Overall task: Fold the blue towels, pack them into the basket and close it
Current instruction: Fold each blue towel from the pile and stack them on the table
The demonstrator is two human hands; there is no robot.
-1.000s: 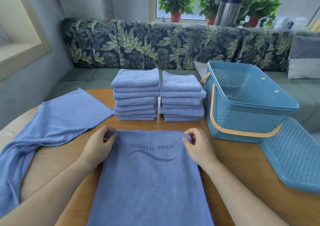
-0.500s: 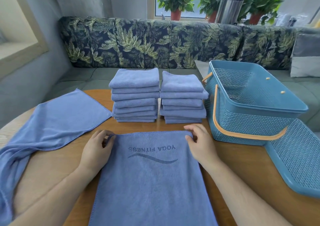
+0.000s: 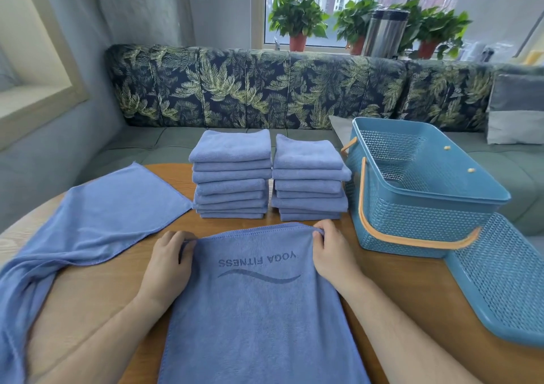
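A blue towel (image 3: 259, 319) printed "YOGA FITNESS" lies spread flat in front of me on the wooden table (image 3: 412, 304). My left hand (image 3: 169, 263) pinches its far left corner and my right hand (image 3: 331, 254) pinches its far right corner; the far edge is raised slightly. Behind it stand two stacks of folded blue towels, the left stack (image 3: 231, 174) and the right stack (image 3: 309, 177). Another unfolded blue towel (image 3: 88, 227) lies at the left and hangs over the table edge. The open blue basket (image 3: 424, 204) with an orange handle stands at the right, nothing visible inside.
The basket's perforated blue lid (image 3: 500, 280) leans against the basket at the right table edge. A leaf-patterned sofa (image 3: 265, 86) runs behind the table, with a grey cushion (image 3: 515, 110) at far right. Potted plants (image 3: 297, 21) and a steel flask (image 3: 384, 32) stand on the windowsill.
Both hands have slid a little farther from me along the towel's far corners and lifted the far edge slightly. The camera has tilted up.
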